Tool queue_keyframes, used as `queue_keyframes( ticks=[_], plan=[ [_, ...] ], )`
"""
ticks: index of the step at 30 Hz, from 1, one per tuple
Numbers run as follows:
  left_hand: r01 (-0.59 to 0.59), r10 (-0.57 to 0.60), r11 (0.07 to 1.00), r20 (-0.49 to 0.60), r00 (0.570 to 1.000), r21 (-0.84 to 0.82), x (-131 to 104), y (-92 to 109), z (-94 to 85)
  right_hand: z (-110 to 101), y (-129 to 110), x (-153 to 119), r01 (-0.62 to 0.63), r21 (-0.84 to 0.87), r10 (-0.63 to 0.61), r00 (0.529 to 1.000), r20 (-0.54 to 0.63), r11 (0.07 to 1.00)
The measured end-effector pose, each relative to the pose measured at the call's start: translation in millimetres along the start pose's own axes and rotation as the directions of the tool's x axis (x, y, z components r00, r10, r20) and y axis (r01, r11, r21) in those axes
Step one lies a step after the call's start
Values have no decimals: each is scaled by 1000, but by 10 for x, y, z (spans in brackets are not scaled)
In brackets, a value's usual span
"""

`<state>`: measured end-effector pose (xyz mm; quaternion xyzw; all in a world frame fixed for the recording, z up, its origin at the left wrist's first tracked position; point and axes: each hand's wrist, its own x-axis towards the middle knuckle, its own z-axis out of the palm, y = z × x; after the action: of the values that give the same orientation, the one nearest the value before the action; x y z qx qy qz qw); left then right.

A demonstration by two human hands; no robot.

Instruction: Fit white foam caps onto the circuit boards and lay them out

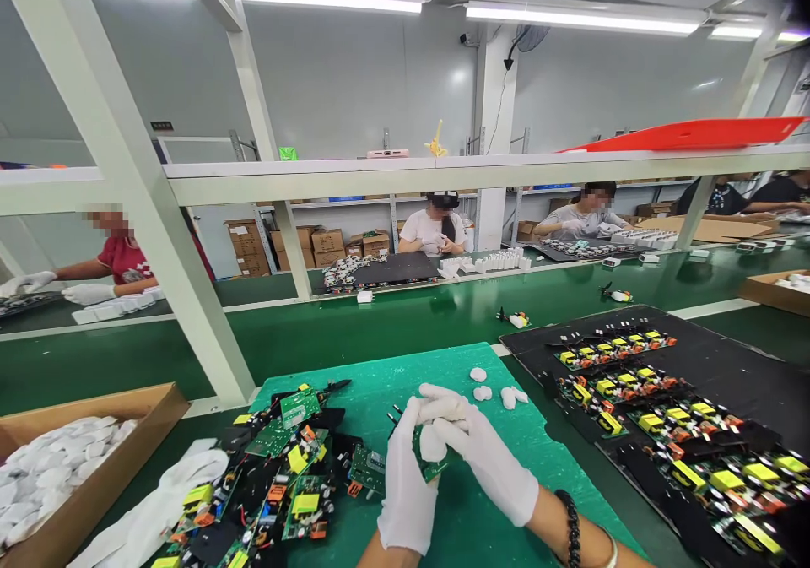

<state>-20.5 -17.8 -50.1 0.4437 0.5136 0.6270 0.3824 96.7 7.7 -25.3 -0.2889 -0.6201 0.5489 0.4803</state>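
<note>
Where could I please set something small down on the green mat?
Bare patches of the green mat lie between the piled circuit boards and white pieces, and between the right hand and black mat. The green mat's left is crowded.

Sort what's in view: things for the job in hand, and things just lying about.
Likely for the job:
circuit board in the left hand
white piece against it
heaped boards
green mat

Seemingly just lying about:
red plastic piece above the shelf
yellow item
pink item

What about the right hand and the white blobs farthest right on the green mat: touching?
Apart. The head view shows a strip of green mat between the right hand and those white blobs.
</note>
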Motion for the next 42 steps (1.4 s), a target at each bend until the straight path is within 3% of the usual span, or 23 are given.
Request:
queue_keyframes(
  ticks=[3, 6, 9, 12, 17, 23, 28, 32, 37, 42],
  plan=[
    [52, -52, 998, 10, 999, 22, -23, -6, 11, 30, -29, -30, -4, -104, 7, 1000, 24, 995],
    [32, -32, 999, 14, 999, 3, -29, -14, 2, 37, -63, -57, 29, -136, -29, 1000, 1, 990],
    [-8, 8, 999, 0, 1000, -32, -21, 0, -11, 24, -55, -69, 56, -85, -61, 997, -53, 995],
    [-16, 16, 999, 13, 1000, -46, -11, 64, -22, -2, -9, -64, 56, 8, -56, 998, -1, 998],
    [16, -16, 1000, 6, 1000, -3, 8, 162, -17, -8, 4, -44, -41, 27, 37, 991, 126, 999],
    [-39, 38, 999, 26, 999, 22, 12, 66, -18, -12, 39, -58, -117, -98, 125, 989, 78, 988],
    [50, -50, 998, 8, 999, 28, 19, -18, -56, -7, 94, -63, -176, 6, 174, 980, 97, 984],
    [37, -36, 998, -10, 999, 43, 36, -29, -77, -19, 71, -64, -195, 63, 187, 975, 121, 979],
    [12, -10, 999, -49, 999, 48, 52, 30, -85, -64, 21, -55, -296, 273, 206, 927, 312, 915],
    [7, -11, 999, -88, 996, -54, 36, 48, -28, -2, 79, -56, -301, 315, 235, 944, 232, 900]
  ],
)
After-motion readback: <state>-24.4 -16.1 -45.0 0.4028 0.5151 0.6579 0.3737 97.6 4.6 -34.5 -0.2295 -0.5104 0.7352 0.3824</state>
